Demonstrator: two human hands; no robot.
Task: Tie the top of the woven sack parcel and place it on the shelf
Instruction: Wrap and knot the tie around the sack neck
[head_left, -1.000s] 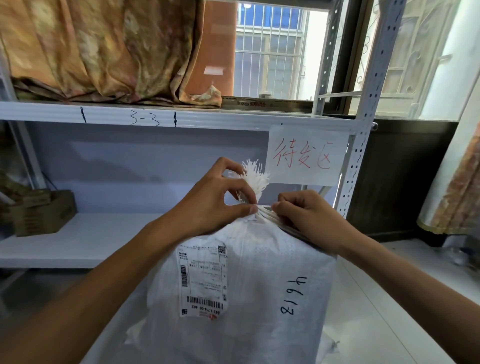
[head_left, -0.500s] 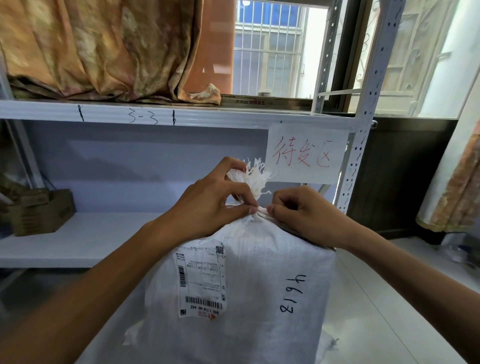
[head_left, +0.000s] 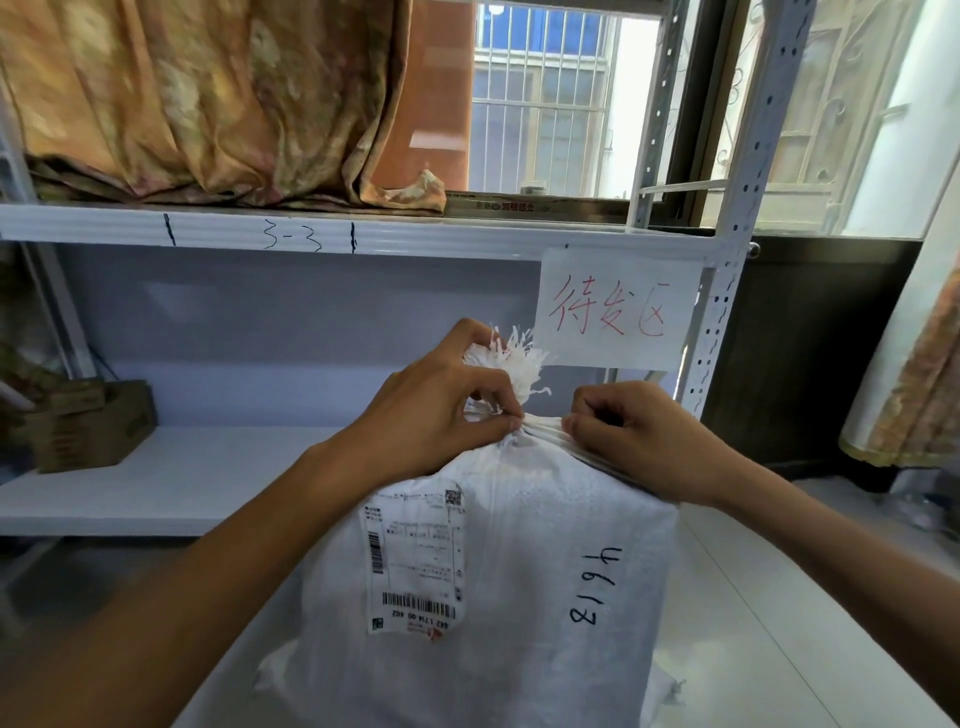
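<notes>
A white woven sack parcel (head_left: 524, 582) stands upright in front of me, with a shipping label and the handwritten number 4618 on its side. Its top is gathered into a neck with a frayed white tuft (head_left: 511, 358) sticking up. My left hand (head_left: 431, 410) pinches the gathered neck just under the tuft. On the right side of the neck, my right hand (head_left: 644, 436) grips a twisted strand of the sack's top. The white metal shelf (head_left: 171, 478) lies behind and left of the sack, at about the height of its neck.
A brown cardboard box (head_left: 93, 426) sits at the shelf's left end. The upper shelf board (head_left: 311, 234), marked 3-3, carries bunched curtain fabric. A paper sign (head_left: 618, 306) with red writing hangs from the perforated upright (head_left: 727, 270). White tiled floor (head_left: 789, 597) lies to the right.
My right hand has drawn slightly away from the left along the strand. The frayed tuft has shifted a little under my left fingers. The sack stays where it was.
</notes>
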